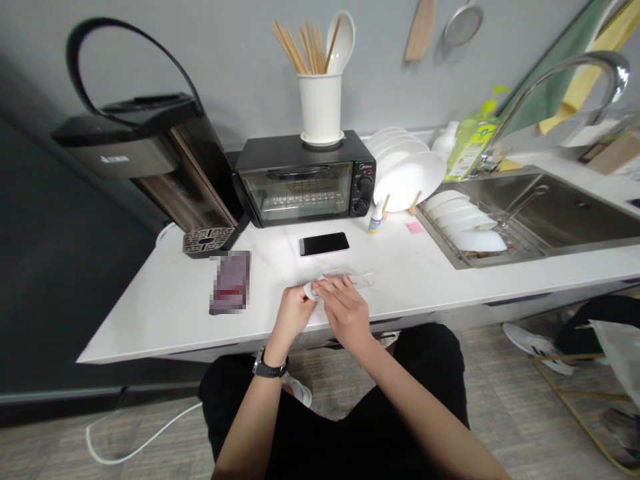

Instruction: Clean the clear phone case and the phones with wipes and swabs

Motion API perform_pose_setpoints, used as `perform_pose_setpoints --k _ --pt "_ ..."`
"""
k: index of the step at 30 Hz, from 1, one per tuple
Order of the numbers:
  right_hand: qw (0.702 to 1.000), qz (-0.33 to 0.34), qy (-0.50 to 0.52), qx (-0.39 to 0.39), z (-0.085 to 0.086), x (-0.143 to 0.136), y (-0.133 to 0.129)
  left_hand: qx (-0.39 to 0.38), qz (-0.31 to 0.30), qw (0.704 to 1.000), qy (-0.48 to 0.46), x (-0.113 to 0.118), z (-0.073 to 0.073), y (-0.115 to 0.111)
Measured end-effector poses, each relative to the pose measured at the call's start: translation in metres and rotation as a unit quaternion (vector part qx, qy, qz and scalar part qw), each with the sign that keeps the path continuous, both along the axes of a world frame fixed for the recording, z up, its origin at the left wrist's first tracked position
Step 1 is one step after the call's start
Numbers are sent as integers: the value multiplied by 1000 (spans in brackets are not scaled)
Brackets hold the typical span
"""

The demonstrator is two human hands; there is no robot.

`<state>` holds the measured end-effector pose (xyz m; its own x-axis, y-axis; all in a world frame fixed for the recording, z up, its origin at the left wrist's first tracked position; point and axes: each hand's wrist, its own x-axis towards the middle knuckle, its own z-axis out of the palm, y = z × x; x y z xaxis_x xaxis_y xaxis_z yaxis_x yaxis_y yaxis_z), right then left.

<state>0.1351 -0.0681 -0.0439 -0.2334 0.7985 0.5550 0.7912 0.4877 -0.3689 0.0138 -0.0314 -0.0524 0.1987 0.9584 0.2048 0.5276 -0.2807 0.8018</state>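
Near the front edge of the white counter, both hands meet around a small white object (309, 291); fingers cover most of it, so its kind is unclear. My left hand (294, 308), with a dark watch on the wrist, grips it from the left. My right hand (346, 308) lies over its right side, fingers bent and close together. From beyond the right fingers a thin, whitish, looped strand (366, 278), like a cord, lies on the counter. Behind the hands a dark-screened phone (324, 244) rests flat.
A purple pouch-like item (231, 283), partly blurred, lies left. Behind stand a water dispenser (165, 167), a toaster oven (300, 193) and a small bottle (375, 219). White plates (410, 180) and a sink (575, 207) are right. Another person's shoe (537, 347) shows below.
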Motion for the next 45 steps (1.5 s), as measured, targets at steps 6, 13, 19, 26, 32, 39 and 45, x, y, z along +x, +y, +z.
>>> perform_pose_setpoints --k 6,13,19,26,32,39,45 --pt "997 65 -33 20 2 -2 4 15 -19 1000 9 -5 -3 0" --pt "1000 4 -7 25 2 48 16 8 -37 999 -11 1 4 -4" --pt "997 -69 17 20 -5 56 9 -2 -43 999 -22 2 5 -3" --pt "998 -55 4 8 -6 4 -4 15 -34 999 -3 -4 -2 0" --pt "999 25 -35 13 3 -9 3 19 -39 999 14 -9 -8 3" --pt "999 -3 -31 23 5 54 10 3 -61 998 -6 4 4 -1" --pt "996 -78 23 26 -6 71 6 -8 -47 999 -23 10 7 -3"
